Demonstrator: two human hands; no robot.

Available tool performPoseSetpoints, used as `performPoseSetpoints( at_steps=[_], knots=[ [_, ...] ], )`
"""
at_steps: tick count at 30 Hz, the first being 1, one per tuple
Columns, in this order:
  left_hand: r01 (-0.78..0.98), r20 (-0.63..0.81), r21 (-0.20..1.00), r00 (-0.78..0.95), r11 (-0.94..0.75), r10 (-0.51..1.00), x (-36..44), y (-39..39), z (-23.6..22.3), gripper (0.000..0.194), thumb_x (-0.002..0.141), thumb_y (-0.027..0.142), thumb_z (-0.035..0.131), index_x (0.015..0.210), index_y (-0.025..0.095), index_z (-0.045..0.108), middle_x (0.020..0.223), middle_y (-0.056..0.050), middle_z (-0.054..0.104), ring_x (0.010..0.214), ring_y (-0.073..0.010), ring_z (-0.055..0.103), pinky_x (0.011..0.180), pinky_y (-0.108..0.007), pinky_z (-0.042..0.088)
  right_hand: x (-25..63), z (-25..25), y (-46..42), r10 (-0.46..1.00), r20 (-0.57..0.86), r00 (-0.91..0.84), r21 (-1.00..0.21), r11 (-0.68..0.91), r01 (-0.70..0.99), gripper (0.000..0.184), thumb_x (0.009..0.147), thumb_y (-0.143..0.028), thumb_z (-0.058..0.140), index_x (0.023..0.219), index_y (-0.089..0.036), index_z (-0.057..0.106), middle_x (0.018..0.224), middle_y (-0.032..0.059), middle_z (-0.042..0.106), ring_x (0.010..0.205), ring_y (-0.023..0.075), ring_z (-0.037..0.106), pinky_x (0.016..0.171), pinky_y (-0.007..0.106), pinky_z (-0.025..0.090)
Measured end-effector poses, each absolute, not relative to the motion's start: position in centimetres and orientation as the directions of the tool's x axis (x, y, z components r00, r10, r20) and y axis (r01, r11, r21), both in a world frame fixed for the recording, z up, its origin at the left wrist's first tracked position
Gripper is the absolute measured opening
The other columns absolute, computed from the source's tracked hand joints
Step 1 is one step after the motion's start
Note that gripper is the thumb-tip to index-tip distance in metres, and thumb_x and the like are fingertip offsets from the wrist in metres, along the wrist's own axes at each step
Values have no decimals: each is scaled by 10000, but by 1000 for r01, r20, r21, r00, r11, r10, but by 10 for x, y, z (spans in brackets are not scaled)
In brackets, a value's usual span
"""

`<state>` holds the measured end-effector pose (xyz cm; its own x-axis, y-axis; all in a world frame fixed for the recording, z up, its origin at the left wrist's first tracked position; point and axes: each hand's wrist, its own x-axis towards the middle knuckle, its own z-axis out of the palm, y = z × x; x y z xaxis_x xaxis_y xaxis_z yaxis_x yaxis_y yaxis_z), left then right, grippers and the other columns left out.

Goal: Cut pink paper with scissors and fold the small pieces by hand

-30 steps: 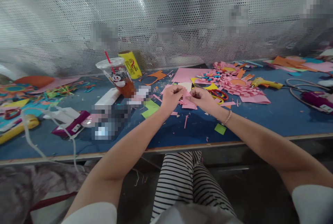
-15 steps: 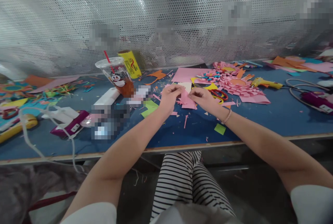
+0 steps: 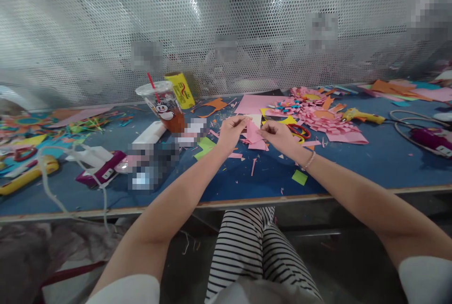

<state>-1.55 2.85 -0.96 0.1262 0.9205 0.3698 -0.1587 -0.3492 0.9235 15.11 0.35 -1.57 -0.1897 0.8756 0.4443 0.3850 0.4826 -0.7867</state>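
Where the blue table [image 3: 261, 184] ends beyond the cup [image 3: 166, 110], a perforated metal screen [image 3: 212, 7] rises, with blurred shapes showing through it; the floor nearer than the cup is dark. Paper bits litter the table on both sides of the cup, and a yellow box [image 3: 183, 91] leans just behind it.

Right of the cup is the pink paper [image 3: 252, 131] — its long axis running mostly from the far side toward the person, its near end slanting slightly right. The left hand [image 3: 231, 132] has thumb and fingertips nearly closed, pinching its upper left part; the right hand [image 3: 280, 137] pinches its right edge, fingertips also nearly together.

Farther right of the cup lie scissors [image 3: 304, 131], pink flowers [image 3: 323, 115] and — farther still — a yellow glue gun [image 3: 365, 116].
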Motion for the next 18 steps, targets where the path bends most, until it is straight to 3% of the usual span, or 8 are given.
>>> performPoseSetpoints(
  at_steps=[11, 18],
  knots=[
    [-282, 267, 929, 59, -240, 962, -11, 24, -6, 204, 584, 313, 734, 719, 179, 661, 665, 19, 618, 572, -83, 534, 580, -256, 481, 149, -14, 0, 883, 396, -252, -823, 463, 328, 150, 755, -324, 550, 704, -182, 541, 586, -18, 513, 497, 99, 451, 487, 247, 362],
    [-317, 251, 923, 66, -218, 966, -10, 19, -3, 203, 604, 328, 719, 703, 156, 678, 719, -31, 666, 620, -105, 576, 619, -265, 489, 148, -16, 2, 865, 443, -235, -783, 501, 368, 126, 728, -292, 578, 709, -168, 566, 639, -3, 571, 550, 99, 495, 517, 235, 380]
  ],
)
